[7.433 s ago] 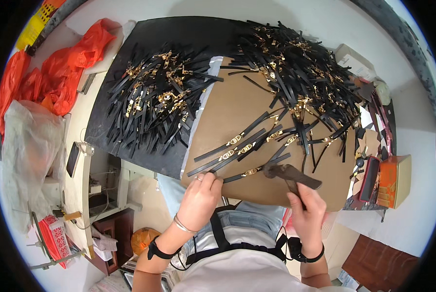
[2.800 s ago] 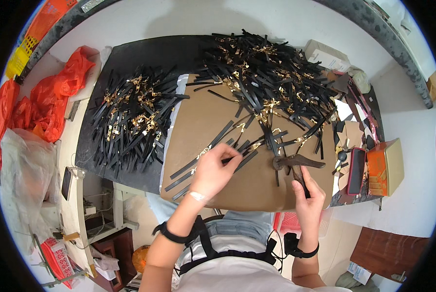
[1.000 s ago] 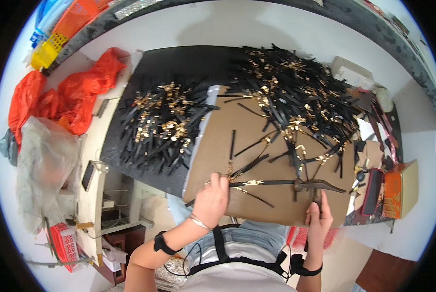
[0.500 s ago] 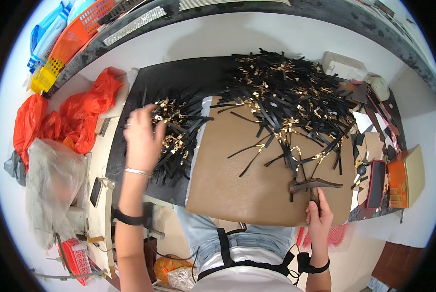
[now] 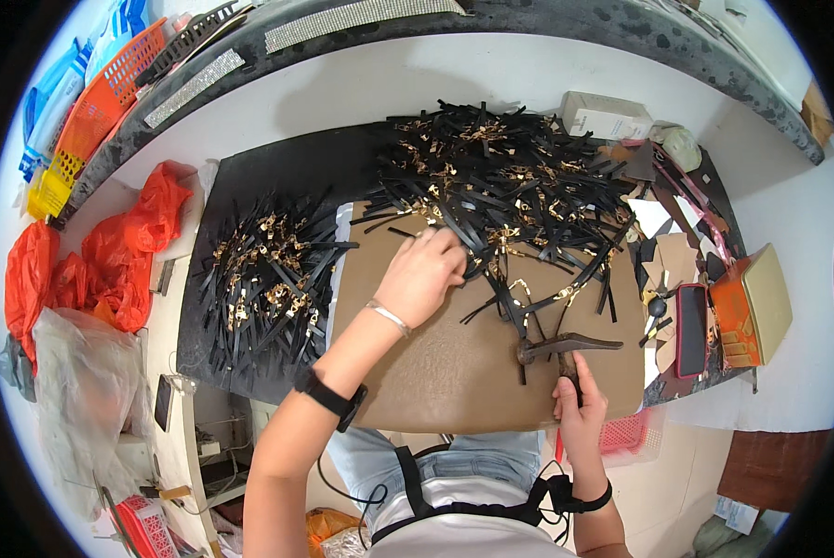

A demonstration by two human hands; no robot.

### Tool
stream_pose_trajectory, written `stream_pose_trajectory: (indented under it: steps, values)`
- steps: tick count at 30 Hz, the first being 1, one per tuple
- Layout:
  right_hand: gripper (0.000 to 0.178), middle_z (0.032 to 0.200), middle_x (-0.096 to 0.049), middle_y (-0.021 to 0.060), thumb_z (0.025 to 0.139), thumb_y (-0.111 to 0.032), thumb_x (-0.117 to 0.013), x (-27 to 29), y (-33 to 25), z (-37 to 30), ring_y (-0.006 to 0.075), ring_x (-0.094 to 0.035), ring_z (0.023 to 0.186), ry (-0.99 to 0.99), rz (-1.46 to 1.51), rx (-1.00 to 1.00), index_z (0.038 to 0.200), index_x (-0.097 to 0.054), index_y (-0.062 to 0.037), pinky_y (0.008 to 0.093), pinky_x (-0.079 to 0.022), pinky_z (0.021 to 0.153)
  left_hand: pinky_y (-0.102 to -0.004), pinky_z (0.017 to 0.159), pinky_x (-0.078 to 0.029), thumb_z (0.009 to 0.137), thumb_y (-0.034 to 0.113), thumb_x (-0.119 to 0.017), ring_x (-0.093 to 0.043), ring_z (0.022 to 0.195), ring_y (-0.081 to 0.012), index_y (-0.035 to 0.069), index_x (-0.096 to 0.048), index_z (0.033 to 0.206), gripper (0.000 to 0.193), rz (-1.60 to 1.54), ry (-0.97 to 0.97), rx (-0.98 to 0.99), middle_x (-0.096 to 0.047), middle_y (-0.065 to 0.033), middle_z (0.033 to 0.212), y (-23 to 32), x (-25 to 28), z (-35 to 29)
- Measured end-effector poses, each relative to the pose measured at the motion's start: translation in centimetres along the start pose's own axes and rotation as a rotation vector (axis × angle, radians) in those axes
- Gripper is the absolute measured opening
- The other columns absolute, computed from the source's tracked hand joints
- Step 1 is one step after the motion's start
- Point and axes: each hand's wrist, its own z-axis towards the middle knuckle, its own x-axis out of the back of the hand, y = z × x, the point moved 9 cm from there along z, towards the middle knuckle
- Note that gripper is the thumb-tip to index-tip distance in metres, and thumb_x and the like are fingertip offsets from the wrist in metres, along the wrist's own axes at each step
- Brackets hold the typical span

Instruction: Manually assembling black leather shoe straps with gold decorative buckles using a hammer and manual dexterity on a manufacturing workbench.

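My right hand (image 5: 580, 407) is closed round the handle of a hammer (image 5: 570, 346), whose dark metal head lies over the brown work mat (image 5: 417, 372). Straps from the big pile reach up to the hammer head. My left hand (image 5: 426, 274) is at the near left edge of that pile of black straps with gold-coloured metal clasps (image 5: 519, 177). Its fingers are bent down and drawn together; the fingertips are hidden, so what they hold does not show. A smaller pile of similar straps (image 5: 268, 270) lies on the black tabletop left of the mat.
On the right stand a phone with a red edge (image 5: 690, 330) and an orange and yellow box (image 5: 752, 307), beside leather and paper scraps (image 5: 668, 265). A white box (image 5: 606, 116) sits behind the big pile. Red plastic bags (image 5: 124, 242) hang at the left. A shelf (image 5: 528, 19) runs above.
My left hand has moved right, from the smaller strap pile to the edge of the big one. My right hand still holds the hammer in nearly the same place. The whole view has shifted.
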Motion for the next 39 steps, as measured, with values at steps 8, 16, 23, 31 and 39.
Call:
stream_pose_trajectory:
  steps: [8, 16, 23, 31, 39]
  values:
    - [0.043, 0.078, -0.06, 0.0008, 0.1, -0.006, -0.059, -0.2, 0.1, -0.3, 0.0039, -0.048, 0.057, -0.094, -0.035, 0.044, 0.143, -0.054, -0.002, 0.0205, -0.04, 0.051, -0.0415, 0.094, -0.043, 0.077, 0.019, -0.078, -0.063, 0.097, -0.0289, 0.009, -0.06, 0.108, 0.037, 0.171, -0.121, -0.088, -0.06, -0.0101, 0.104, 1.4, -3.4, 0.4]
    - [0.043, 0.078, -0.06, 0.0014, 0.101, -0.004, -0.057, 0.6, 0.4, -0.2, 0.0045, -0.047, 0.058, 0.036, 0.12, -0.02, 0.144, -0.053, -0.0008, 0.0195, -0.039, 0.052, -0.0409, 0.093, -0.043, 0.081, 0.018, -0.073, -0.058, 0.106, -0.0256, 0.014, -0.064, 0.124, 0.044, 0.14, -0.143, -0.063, -0.059, -0.0078, 0.12, 6.5, -1.3, -12.8]
    - [0.044, 0.08, -0.06, 0.0015, 0.101, -0.006, -0.059, 0.0, 0.4, -0.3, 0.0043, -0.047, 0.059, -0.008, 0.11, -0.092, 0.145, -0.053, -0.0029, 0.0192, -0.039, 0.053, -0.0405, 0.09, -0.045, 0.083, 0.012, -0.07, -0.057, 0.107, -0.0281, 0.018, -0.067, 0.128, 0.045, -0.003, -0.036, 0.218, -0.058, -0.0098, 0.126, 3.8, -0.4, -17.2]
    - [0.047, 0.078, -0.062, 0.0016, 0.1, -0.009, -0.062, 1.4, 0.8, -1.0, 0.0047, -0.048, 0.057, 0.09, 0.099, -0.094, 0.145, -0.052, -0.0033, 0.0191, -0.039, 0.052, -0.0411, 0.092, -0.044, 0.08, -0.002, -0.063, -0.057, 0.105, -0.0305, 0.012, -0.069, 0.114, 0.037, 0.101, 0.129, 0.126, -0.06, -0.0093, 0.113, 3.5, 1.4, -11.7]
    - [0.045, 0.078, -0.064, 0.0031, 0.097, -0.008, -0.066, 2.8, -0.3, -2.7, 0.0055, -0.052, 0.061, 0.15, 0.04, -0.073, 0.14, -0.056, 0.0006, 0.0213, -0.041, 0.053, -0.0402, 0.086, -0.049, 0.078, 0.008, -0.076, -0.059, 0.1, -0.0315, 0.008, -0.067, 0.098, 0.022, -0.313, -0.107, 0.158, -0.06, -0.01, 0.112, 3.9, -1.1, -13.9]
